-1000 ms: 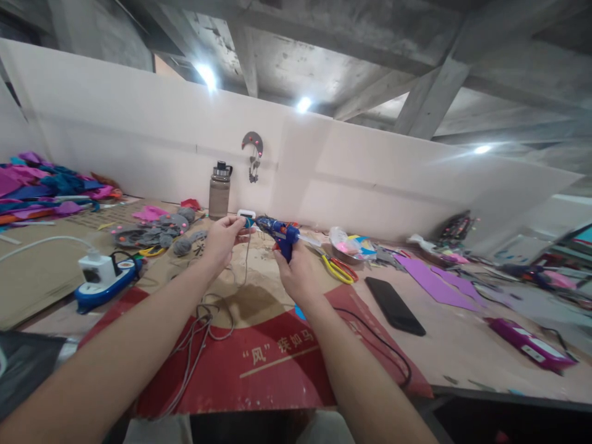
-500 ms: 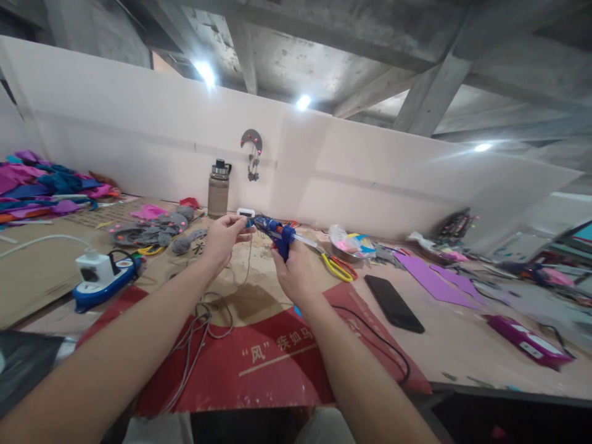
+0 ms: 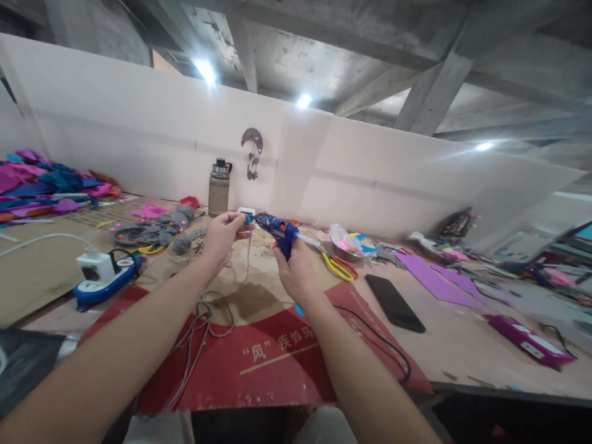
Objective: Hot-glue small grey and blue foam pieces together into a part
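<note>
In my right hand (image 3: 296, 268) is a blue hot glue gun (image 3: 280, 231), gripped by its handle, with a clear glue stick (image 3: 308, 239) out of its back. Its nozzle points left toward my left hand (image 3: 224, 237). That hand is closed, pinching a small teal felt piece (image 3: 248, 219) between thumb and fingertips. The nozzle is close to the teal piece; I cannot tell whether they touch. A grey cord (image 3: 248, 259) hangs below the left fingers and runs down to loose loops on the red sheet (image 3: 277, 382).
A water bottle (image 3: 219, 190) stands by the white partition. Grey felt pieces (image 3: 161, 229) lie left, near a blue power strip (image 3: 107, 283). To the right are yellow-handled scissors (image 3: 337, 268), a bowl (image 3: 346, 250), a black phone (image 3: 394, 303), purple sheets (image 3: 432, 280) and a magenta power strip (image 3: 530, 341).
The glue gun has shifted slightly right, and its nozzle has come away a little from my left fingertips. More of the teal piece shows now.
</note>
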Motion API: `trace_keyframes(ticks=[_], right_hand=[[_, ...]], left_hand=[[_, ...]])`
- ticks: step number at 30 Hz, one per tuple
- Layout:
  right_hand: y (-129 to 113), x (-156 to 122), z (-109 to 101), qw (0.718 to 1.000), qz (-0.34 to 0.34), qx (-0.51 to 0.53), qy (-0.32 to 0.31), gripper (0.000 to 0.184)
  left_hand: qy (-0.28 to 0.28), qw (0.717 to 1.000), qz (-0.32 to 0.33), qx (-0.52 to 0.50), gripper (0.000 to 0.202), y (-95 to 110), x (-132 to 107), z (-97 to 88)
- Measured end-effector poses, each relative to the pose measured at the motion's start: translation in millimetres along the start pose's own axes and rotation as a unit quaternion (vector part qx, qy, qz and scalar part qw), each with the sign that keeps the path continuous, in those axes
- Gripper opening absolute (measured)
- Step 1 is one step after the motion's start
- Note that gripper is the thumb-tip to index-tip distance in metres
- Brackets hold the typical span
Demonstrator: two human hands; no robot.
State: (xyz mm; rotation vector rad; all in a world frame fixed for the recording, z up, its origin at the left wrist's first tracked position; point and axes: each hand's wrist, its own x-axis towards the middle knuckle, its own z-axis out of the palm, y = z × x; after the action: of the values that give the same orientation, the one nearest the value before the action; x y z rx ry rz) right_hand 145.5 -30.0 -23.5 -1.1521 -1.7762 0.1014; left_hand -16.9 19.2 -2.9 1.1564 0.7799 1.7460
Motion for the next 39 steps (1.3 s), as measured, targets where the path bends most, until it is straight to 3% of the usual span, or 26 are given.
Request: trace_keyframes(ticks=[39], right_hand=[[0.4,-1.2,2.3,1.0,-0.011,0.009,0.009,0.032]], left_hand=[[0.01,1.0,-0.006,0.0,0.017,-0.8,0.4,2.7]])
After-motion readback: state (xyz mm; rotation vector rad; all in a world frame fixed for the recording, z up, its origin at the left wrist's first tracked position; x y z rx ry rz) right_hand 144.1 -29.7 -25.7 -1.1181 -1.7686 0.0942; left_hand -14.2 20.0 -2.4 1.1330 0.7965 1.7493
